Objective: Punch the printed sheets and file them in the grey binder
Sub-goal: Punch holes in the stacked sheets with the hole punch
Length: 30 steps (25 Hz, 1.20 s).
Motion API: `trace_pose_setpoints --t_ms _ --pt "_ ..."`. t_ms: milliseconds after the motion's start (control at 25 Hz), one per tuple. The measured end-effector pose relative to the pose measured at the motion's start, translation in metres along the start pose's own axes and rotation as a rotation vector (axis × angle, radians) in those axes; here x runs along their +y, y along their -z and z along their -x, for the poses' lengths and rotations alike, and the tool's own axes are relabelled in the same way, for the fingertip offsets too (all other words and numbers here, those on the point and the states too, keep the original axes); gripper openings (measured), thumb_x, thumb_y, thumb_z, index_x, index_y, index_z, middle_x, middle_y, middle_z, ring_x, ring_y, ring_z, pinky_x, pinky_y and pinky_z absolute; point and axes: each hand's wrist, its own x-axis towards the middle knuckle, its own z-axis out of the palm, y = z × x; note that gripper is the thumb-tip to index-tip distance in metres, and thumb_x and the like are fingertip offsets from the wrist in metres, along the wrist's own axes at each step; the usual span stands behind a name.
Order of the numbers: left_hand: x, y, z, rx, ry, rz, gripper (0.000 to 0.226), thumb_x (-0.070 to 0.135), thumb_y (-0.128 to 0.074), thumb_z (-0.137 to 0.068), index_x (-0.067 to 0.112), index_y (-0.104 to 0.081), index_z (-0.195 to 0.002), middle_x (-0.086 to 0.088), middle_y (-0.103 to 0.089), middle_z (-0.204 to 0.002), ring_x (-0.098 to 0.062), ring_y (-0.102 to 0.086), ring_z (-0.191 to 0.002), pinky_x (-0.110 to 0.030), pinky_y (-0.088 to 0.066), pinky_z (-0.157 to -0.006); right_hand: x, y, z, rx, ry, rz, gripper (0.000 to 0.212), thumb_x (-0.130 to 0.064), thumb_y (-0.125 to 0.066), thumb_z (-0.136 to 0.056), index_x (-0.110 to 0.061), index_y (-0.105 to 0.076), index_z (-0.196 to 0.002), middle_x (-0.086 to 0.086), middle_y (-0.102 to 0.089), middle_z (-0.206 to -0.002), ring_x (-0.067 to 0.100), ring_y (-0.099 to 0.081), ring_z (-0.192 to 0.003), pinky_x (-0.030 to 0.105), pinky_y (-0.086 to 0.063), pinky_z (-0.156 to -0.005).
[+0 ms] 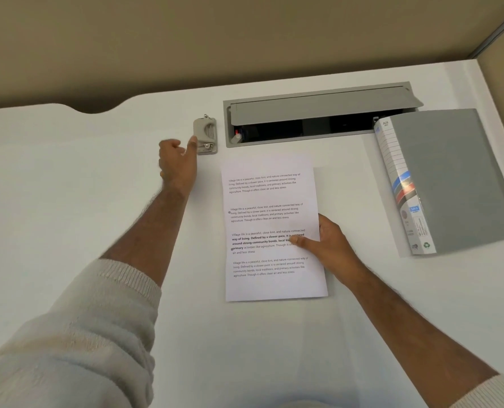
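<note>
Head view: you are reaching for the hole punch.

Your left hand [176,160], loosely curled and holding nothing, has its thumb at the hole punch [206,136]; wrap it fully before lifting. Your right hand [324,242] pinches the printed sheets [271,228] at their right edge, thumb on top; keep them squared. The grey binder [448,181] lies closed, right of that grip.

A white desk [68,219] fills most of the view, its far edge cut by a rounded notch toward the left. Set into the desk near that far edge, right of centre, is a grey cable tray [318,113] with its flap lid raised, showing a dark hollow and a small red-marked fitting at its left end. Behind the desk stands a beige partition [215,39].
</note>
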Motion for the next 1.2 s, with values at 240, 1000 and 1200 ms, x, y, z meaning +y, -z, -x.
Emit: trace_pose_setpoints --t_ms 240,1000,1200 --pt "-0.016 0.023 0.086 -0.274 -0.031 0.198 0.028 0.046 -0.061 -0.104 0.019 -0.059 -0.111 0.003 -0.065 -0.106 -0.011 -0.061 -0.094 -0.031 -0.048 -0.087 -0.012 -0.010 0.025 -0.018 0.058 0.025 0.046 -0.018 -0.083 -0.087 -0.023 -0.065 -0.129 -0.008 -0.075 -0.123 0.014 -0.073 -0.112 0.049 -0.056 -0.102" --pt "-0.054 0.099 0.283 -0.609 0.036 0.495 0.036 0.015 -0.080 -0.093 0.009 -0.072 -0.128 -0.010 -0.079 -0.123 -0.032 -0.076 -0.114 -0.054 -0.059 -0.102 0.016 -0.020 0.134 0.056 0.179 0.156 0.040 -0.024 -0.084 -0.086 -0.031 -0.065 -0.120 -0.017 -0.075 -0.112 0.000 -0.073 -0.098 0.030 -0.060 -0.089" --pt "-0.039 0.108 0.314 -0.552 -0.042 0.461 0.026 0.014 -0.079 -0.094 0.015 -0.076 -0.120 0.000 -0.082 -0.115 -0.023 -0.078 -0.108 -0.036 -0.064 -0.090 0.018 -0.022 0.150 0.141 0.213 0.053 0.036 -0.009 -0.081 -0.086 -0.030 -0.069 -0.113 -0.013 -0.079 -0.105 0.007 -0.075 -0.093 0.026 -0.062 -0.081"
